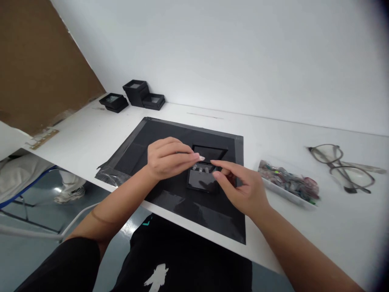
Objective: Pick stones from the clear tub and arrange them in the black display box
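Observation:
A small black box (202, 180) lies open on a black mat (170, 134), its lid (209, 153) tipped back behind it. A few small pale pieces (200, 168) sit at the box's far edge. My left hand (167, 158) hovers over the box with fingers pinched together, the thumb and forefinger tips just above those pieces; whether it holds one is too small to tell. My right hand (240, 186) rests at the box's right side, its fingertips touching the box's near right corner.
A clear tray (287, 182) of several small coloured pieces lies right of the mat. Eyeglasses (340, 164) lie further right. Black boxes (136, 95) are stacked at the table's far left, against the white wall. A person's shoe (68, 194) shows on the floor at left.

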The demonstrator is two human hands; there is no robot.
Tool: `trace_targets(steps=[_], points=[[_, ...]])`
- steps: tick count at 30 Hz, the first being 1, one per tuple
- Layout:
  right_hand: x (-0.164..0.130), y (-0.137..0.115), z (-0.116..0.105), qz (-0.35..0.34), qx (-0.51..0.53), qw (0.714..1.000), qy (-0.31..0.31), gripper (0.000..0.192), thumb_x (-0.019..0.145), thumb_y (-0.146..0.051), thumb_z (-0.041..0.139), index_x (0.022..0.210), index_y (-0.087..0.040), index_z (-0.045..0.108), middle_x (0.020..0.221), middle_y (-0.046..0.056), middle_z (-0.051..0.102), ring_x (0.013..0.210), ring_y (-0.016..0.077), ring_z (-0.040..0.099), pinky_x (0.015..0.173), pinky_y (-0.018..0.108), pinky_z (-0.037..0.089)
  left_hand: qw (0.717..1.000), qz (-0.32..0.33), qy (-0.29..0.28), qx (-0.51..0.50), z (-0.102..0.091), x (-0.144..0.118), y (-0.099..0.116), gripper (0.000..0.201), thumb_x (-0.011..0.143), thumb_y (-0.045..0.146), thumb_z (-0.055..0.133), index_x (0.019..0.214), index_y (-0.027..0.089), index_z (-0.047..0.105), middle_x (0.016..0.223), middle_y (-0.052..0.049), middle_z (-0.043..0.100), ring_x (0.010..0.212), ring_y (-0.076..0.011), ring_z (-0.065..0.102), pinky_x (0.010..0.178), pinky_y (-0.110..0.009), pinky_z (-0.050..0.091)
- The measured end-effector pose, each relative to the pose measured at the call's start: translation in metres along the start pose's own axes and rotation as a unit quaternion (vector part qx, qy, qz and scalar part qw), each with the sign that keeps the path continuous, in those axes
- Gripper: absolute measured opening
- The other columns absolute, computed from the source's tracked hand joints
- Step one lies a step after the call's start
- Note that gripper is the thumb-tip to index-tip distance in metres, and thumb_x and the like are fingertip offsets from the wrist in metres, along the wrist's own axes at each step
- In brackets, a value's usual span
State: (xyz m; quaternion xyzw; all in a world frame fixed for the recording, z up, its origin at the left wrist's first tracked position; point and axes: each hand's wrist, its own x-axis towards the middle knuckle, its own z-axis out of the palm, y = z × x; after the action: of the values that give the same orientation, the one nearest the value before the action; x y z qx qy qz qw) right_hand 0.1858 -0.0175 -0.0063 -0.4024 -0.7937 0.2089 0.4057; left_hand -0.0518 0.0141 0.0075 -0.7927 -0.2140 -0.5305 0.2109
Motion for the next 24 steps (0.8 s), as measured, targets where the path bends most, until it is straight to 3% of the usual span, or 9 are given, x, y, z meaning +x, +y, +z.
trace_targets(steps=[4, 9, 13, 18, 21, 24], points=[[-0.003, -0.009, 0.000, -0.066, 0.009, 0.995, 0.071, 0.024, 0.088, -0.032, 0.067, 0.110, -0.024, 0.070, 0.060, -0.005, 0.055, 0.051, 0.0100, 0.049, 0.051, 0.025, 0.045, 0.998, 0.038, -0.045, 0.004, 0.003, 0.004, 0.015, 0.022, 0.076, 0.025, 0.080, 0.096, 0.026, 0.071, 0.086, 0.006, 0.077, 0.070, -0.0097, 0.069, 0.063, -0.022, 0.058], [-0.007, -0.011, 0.002, -0.083, -0.029, 0.988, 0.123, 0.018, 0.087, -0.028, 0.069, 0.105, -0.029, 0.072, 0.057, -0.005, 0.058, 0.047, 0.0103, 0.050, 0.046, 0.025, 0.044, 0.998, 0.049, -0.050, -0.004, 0.007, 0.003, 0.023, 0.023, 0.076, 0.028, 0.080, 0.097, 0.027, 0.072, 0.088, 0.007, 0.077, 0.073, -0.0088, 0.069, 0.063, -0.021, 0.058], [-0.008, -0.012, 0.002, -0.076, -0.024, 0.991, 0.106, 0.017, 0.086, -0.022, 0.069, 0.101, -0.029, 0.075, 0.068, -0.002, 0.071, 0.049, 0.0104, 0.056, 0.048, 0.025, 0.047, 0.998, 0.046, -0.051, -0.011, 0.009, 0.002, 0.024, 0.020, 0.077, 0.028, 0.079, 0.096, 0.028, 0.072, 0.088, 0.008, 0.077, 0.071, -0.0090, 0.070, 0.064, -0.021, 0.059], [-0.005, -0.015, 0.002, -0.017, 0.057, 0.997, 0.058, 0.015, 0.089, -0.024, 0.066, 0.097, -0.026, 0.078, 0.086, 0.001, 0.079, 0.066, 0.0140, 0.070, 0.058, 0.025, 0.055, 0.998, 0.017, -0.013, -0.059, 0.013, 0.004, 0.030, 0.017, 0.077, 0.021, 0.076, 0.092, 0.025, 0.070, 0.079, 0.007, 0.075, 0.066, -0.0078, 0.068, 0.064, -0.019, 0.060], [-0.005, -0.017, 0.003, 0.038, 0.117, 0.991, 0.043, 0.015, 0.088, -0.027, 0.067, 0.096, -0.025, 0.079, 0.077, 0.001, 0.077, 0.059, 0.0130, 0.067, 0.053, 0.025, 0.054, 0.996, 0.023, -0.003, -0.086, 0.013, 0.006, 0.031, 0.017, 0.076, 0.020, 0.076, 0.093, 0.021, 0.070, 0.079, 0.003, 0.075, 0.067, -0.0093, 0.068, 0.063, -0.020, 0.061], [-0.007, -0.019, 0.004, 0.057, 0.142, 0.988, 0.035, 0.016, 0.087, -0.028, 0.069, 0.099, -0.025, 0.079, 0.066, -0.001, 0.073, 0.051, 0.0115, 0.062, 0.049, 0.024, 0.052, 0.995, 0.065, 0.000, -0.075, 0.008, 0.007, 0.030, 0.012, 0.080, 0.026, 0.075, 0.091, 0.025, 0.070, 0.084, 0.005, 0.076, 0.070, -0.0097, 0.070, 0.061, -0.020, 0.062]])
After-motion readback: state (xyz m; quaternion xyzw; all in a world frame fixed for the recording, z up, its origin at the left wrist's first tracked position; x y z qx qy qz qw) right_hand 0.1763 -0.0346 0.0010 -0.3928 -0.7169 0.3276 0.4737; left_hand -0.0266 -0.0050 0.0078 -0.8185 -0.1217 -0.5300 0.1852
